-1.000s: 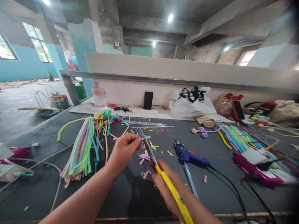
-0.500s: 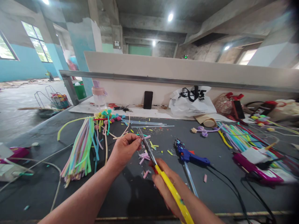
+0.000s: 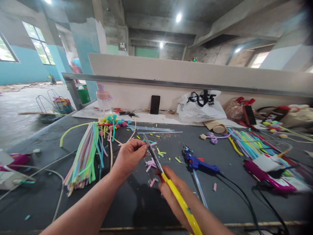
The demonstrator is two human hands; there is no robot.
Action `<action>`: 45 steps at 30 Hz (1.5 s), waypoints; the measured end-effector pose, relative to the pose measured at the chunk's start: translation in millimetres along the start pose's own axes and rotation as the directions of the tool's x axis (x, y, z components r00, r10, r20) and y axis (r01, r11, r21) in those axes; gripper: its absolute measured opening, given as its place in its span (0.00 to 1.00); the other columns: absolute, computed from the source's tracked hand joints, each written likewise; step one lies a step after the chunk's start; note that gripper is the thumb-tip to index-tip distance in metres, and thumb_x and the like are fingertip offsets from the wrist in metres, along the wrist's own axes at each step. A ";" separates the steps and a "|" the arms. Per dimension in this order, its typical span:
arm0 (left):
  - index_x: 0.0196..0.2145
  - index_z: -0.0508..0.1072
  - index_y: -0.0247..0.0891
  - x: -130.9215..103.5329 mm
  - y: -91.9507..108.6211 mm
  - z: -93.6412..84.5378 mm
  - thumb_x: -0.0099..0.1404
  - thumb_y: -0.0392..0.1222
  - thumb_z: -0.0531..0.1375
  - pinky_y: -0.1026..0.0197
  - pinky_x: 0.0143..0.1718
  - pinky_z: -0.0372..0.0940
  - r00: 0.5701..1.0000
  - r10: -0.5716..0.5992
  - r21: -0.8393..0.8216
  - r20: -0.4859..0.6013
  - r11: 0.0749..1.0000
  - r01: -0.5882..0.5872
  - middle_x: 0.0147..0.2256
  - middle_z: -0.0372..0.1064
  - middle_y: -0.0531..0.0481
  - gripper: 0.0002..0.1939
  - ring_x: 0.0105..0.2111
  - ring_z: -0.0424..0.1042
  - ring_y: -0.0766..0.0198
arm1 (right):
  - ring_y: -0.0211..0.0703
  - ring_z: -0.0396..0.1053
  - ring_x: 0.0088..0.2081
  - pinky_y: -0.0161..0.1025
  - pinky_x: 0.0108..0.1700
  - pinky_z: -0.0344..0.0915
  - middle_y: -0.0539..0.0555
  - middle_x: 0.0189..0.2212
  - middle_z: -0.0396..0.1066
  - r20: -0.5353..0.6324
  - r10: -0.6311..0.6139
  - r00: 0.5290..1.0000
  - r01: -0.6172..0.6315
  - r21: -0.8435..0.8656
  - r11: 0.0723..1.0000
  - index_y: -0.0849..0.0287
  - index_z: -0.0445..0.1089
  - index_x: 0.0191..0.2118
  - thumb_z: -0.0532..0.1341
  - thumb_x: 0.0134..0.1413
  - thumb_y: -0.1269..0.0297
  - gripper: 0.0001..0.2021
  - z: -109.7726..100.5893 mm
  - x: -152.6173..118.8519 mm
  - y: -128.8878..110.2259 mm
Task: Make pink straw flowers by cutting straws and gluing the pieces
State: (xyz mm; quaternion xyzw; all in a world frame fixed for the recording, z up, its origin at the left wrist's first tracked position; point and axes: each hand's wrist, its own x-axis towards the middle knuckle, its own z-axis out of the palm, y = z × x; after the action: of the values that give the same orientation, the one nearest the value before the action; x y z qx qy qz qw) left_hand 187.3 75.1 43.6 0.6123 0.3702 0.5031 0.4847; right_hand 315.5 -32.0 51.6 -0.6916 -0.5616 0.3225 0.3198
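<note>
My right hand [image 3: 172, 186] is wrapped round the yellow handle of a pair of scissors [image 3: 177, 195], whose blades point up and away to the left. The blade tips lie beside the fingers of my left hand [image 3: 133, 155]. Thumb and forefinger of that hand are pinched together; anything between them is too small to name. Beneath and past the blades, small cut pink pieces [image 3: 151, 163] and yellow-green pieces [image 3: 160, 152] are scattered on the dark table [image 3: 122, 209]. A bundle of pastel fuzzy stems [image 3: 84, 156] lies left of my left hand.
A blue glue gun [image 3: 201, 164] with a clear stick and black cable lies to the right. Farther right are a magenta tool [image 3: 269, 178] and more stems [image 3: 249, 147]. A phone [image 3: 155, 104], bottle [image 3: 104, 101] and white bag [image 3: 200, 107] stand along the back.
Both hands and the scissors have shifted very slightly to the left. The things on the table have stayed where they were.
</note>
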 end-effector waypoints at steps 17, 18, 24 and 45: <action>0.21 0.69 0.35 -0.3 0.3 0.1 0.53 0.41 0.59 0.67 0.24 0.56 1.000 -0.006 -0.028 0.007 1.000 0.006 0.18 0.65 0.55 0.08 0.20 0.62 0.70 | 0.38 0.65 0.25 0.32 0.28 0.56 0.47 0.23 0.68 0.011 0.003 1.000 -0.003 -0.004 1.000 0.55 0.66 0.42 0.52 0.44 0.69 0.16 -2.0 -1.6 -2.4; 0.21 0.69 0.35 -0.3 0.2 0.2 0.53 0.41 0.59 0.67 0.24 0.56 1.000 -0.004 -0.032 0.007 0.999 0.004 0.18 0.64 0.55 0.08 0.20 0.62 0.70 | 0.38 0.65 0.25 0.32 0.29 0.56 0.47 0.23 0.68 0.014 0.002 1.000 -0.002 -0.007 1.000 0.54 0.66 0.42 0.52 0.44 0.69 0.17 -2.2 -1.8 -2.5; 0.21 0.69 0.35 0.2 -0.5 -0.2 0.54 0.41 0.58 0.67 0.24 0.56 1.000 0.004 0.003 0.010 1.000 -0.004 0.18 0.65 0.55 0.08 0.20 0.62 0.70 | 0.40 0.65 0.26 0.33 0.29 0.56 0.47 0.23 0.68 0.001 -0.009 1.000 0.009 -0.041 0.999 0.53 0.65 0.46 0.51 0.45 0.67 0.19 -2.4 -2.8 -3.0; 0.22 0.69 0.36 0.2 -2.1 -1.7 0.55 0.42 0.58 0.68 0.23 0.55 1.000 0.003 0.039 -0.009 0.999 -0.003 0.18 0.65 0.55 0.08 0.20 0.61 0.71 | 0.38 0.62 0.25 0.32 0.28 0.57 0.49 0.23 0.65 0.019 -0.060 0.998 0.060 -0.008 0.998 0.59 0.68 0.41 0.49 0.47 0.68 0.16 -2.5 1.3 -2.0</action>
State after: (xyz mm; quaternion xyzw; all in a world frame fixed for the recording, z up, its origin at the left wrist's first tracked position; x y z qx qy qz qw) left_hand 185.7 76.2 41.7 0.6199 0.3813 0.4992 0.4702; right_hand 316.6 -30.6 54.5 -0.6728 -0.5862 0.3169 0.3213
